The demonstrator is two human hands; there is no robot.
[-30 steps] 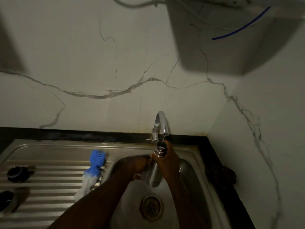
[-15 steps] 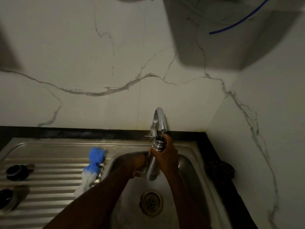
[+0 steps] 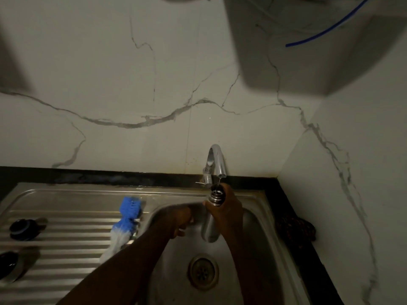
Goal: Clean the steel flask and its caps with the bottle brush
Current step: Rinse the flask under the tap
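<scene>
My right hand [image 3: 228, 209] grips the steel flask [image 3: 210, 228] near its threaded neck and holds it upright over the sink basin [image 3: 253, 256]. A thin stream from the tap [image 3: 217, 160] runs into the flask's open mouth. My left hand [image 3: 181, 219] hovers left of the flask's body with fingers curled; whether it touches the flask is unclear. The blue and white bottle brush [image 3: 125, 223] lies on the drainboard [image 3: 66, 243] at the basin's left rim. Two dark caps sit at the far left: one cap [image 3: 22, 228] higher up, another cap [image 3: 8, 265] near the frame's edge.
The drain [image 3: 203, 271] sits in the basin's middle. A dark patterned cloth [image 3: 295, 227] lies on the black counter to the right. Marble-look walls close in behind and to the right. The scene is dim.
The flask stays under the tap with water running into it. Both hands keep their places; only the view has shifted slightly.
</scene>
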